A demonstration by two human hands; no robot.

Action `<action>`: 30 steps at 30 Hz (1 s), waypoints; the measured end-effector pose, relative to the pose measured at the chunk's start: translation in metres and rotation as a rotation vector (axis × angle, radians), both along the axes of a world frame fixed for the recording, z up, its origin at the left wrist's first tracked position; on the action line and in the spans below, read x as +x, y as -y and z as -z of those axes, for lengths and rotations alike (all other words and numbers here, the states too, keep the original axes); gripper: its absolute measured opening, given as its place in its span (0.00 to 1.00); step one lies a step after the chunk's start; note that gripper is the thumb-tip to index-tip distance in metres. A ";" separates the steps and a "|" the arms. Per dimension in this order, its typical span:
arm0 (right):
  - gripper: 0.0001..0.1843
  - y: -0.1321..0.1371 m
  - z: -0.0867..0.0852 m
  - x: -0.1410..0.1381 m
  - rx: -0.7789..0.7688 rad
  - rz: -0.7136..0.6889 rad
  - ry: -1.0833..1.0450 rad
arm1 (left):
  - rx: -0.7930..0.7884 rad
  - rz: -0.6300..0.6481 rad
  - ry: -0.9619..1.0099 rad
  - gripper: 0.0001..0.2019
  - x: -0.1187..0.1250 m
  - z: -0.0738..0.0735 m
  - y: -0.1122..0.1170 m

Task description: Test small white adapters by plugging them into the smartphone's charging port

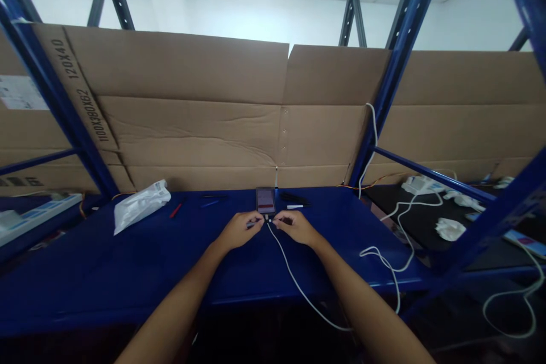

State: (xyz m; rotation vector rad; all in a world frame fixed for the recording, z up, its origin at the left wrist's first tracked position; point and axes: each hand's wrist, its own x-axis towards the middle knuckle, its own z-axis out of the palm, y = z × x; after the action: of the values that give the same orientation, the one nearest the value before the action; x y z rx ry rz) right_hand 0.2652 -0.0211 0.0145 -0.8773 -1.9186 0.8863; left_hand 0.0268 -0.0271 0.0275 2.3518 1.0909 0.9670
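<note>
A phone [265, 201] with a lit screen lies on the blue table, its far end toward the cardboard. Close to its near edge are small white plug-like parts [267, 218], from which a white cable [294, 280] runs down over the table's front edge. My left hand [239, 230] is closed in a pinch just left of them; a thin greyish piece shows at its fingers, too small to name. From the right, my right hand [299, 228] pinches close to the same parts. What lies between its fingertips is too small to make out.
A white plastic bag [143, 205], a red pen-like tool [176, 210] and a blue one [210, 203] lie left. Dark tools [294, 198] and a white-and-dark marker [295, 206] are right of the phone. Blue posts [390, 68] and loose cables [401, 269] stand farther right.
</note>
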 end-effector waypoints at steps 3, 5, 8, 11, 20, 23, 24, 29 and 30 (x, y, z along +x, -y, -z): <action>0.19 0.000 -0.002 0.001 -0.008 0.030 -0.021 | 0.006 -0.021 -0.007 0.15 -0.001 0.000 -0.001; 0.19 0.000 -0.003 0.001 -0.012 0.045 -0.037 | 0.006 -0.028 -0.013 0.15 -0.002 0.000 -0.001; 0.18 0.002 -0.005 0.000 -0.014 0.031 -0.031 | -0.004 -0.023 -0.023 0.14 -0.002 0.002 -0.001; 0.16 0.003 -0.004 -0.001 -0.028 0.020 0.001 | 0.004 -0.020 -0.041 0.13 -0.002 0.003 -0.002; 0.12 -0.017 0.001 0.017 0.084 0.239 -0.067 | 0.110 -0.422 -0.080 0.22 -0.019 0.007 -0.017; 0.14 -0.016 0.001 0.016 0.076 0.233 -0.055 | 0.033 -0.278 -0.031 0.18 -0.019 0.008 -0.016; 0.15 -0.014 0.002 0.014 0.069 0.200 -0.037 | 0.007 -0.214 -0.020 0.18 -0.017 0.008 -0.015; 0.14 -0.008 0.005 0.005 0.057 0.076 0.045 | -0.030 -0.030 -0.103 0.20 -0.004 0.007 -0.008; 0.13 -0.008 0.005 0.004 0.061 0.078 0.055 | -0.034 -0.036 -0.117 0.20 -0.005 0.006 -0.008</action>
State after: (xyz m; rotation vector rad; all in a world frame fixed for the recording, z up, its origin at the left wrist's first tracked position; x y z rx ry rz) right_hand 0.2695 -0.0126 0.0095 -0.9419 -1.9348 0.7605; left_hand 0.0218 -0.0188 0.0212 2.3943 1.1883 0.8257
